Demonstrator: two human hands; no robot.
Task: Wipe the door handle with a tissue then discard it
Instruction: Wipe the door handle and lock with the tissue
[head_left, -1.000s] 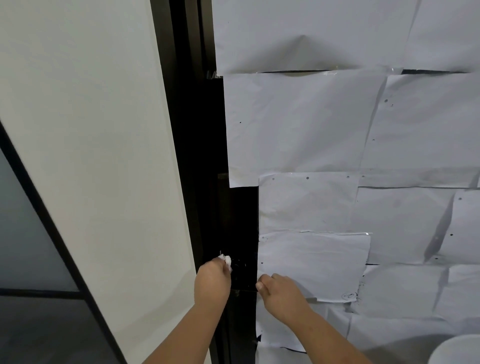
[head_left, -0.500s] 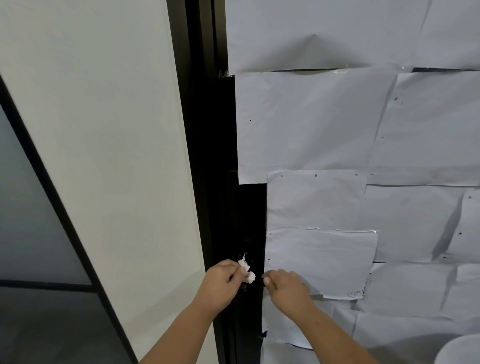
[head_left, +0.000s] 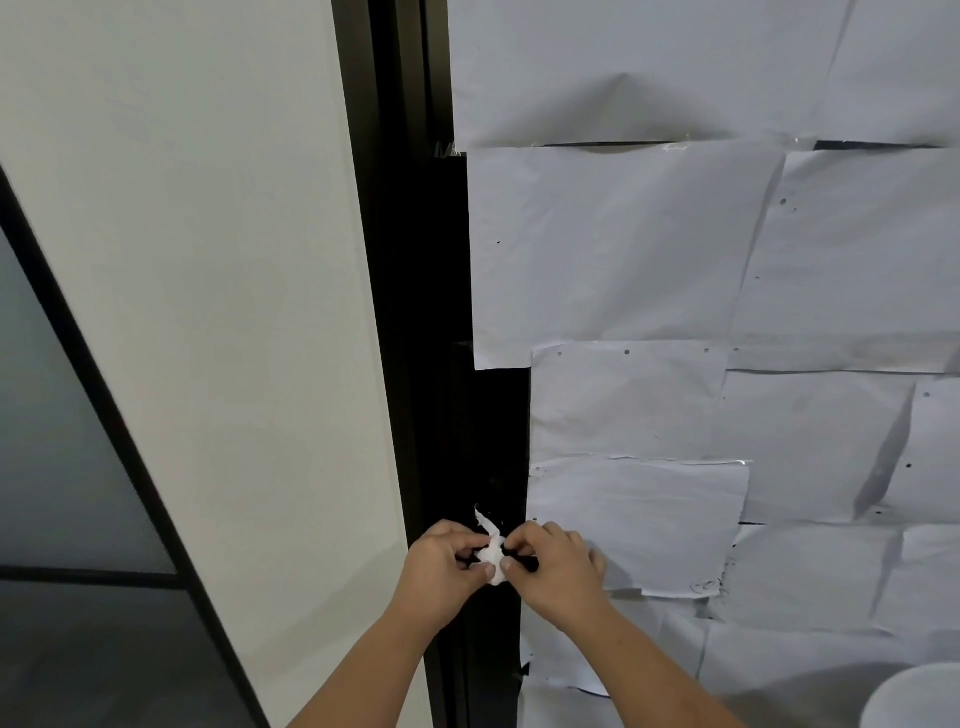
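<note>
Both hands have closed in on each other since half a second ago, meeting in front of the black door frame (head_left: 441, 364). Overlapping white paper sheets (head_left: 675, 260) cover the door right of that frame, a plain white wall panel (head_left: 208, 260) stands to its left, and the handle itself cannot be made out against the dark strip. Left hand (head_left: 441, 566) and right hand (head_left: 558, 569), fingers curled, together pinch the crumpled white tissue (head_left: 491, 556) before the frame.
</note>
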